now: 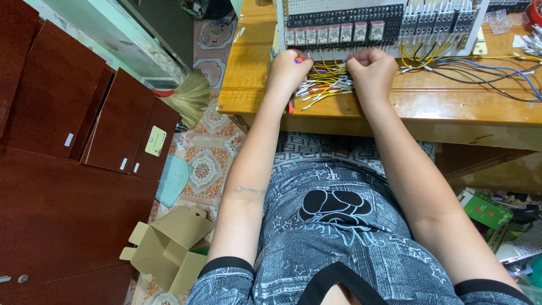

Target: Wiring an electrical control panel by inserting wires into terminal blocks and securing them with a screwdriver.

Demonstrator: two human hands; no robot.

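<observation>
— What lies off to the left?

— Dark red-brown wooden panels (62, 169) on the floor, an open cardboard box (169, 248) below them, and a straw broom (189, 96) near the corner of the wooden workbench (248, 85).

— And the left hand?

— The left hand (287, 73) is curled into a fist on the bench, closed around an orange-handled screwdriver (297, 60) whose tip end shows at the knuckles, right at the bundle of yellow wires (328, 82) with white ferrule ends.

— The right one?

— The right hand (372, 70) is also bunched tight, on the other side of that bundle; whether it pinches a wire I cannot tell — the fingertips are hidden.

— What is behind them?

— A white control panel (384, 25) with a row of relays (333, 34) and terminal blocks (435, 22); further right, blue and black wires (485, 73) trail across the bench.
</observation>
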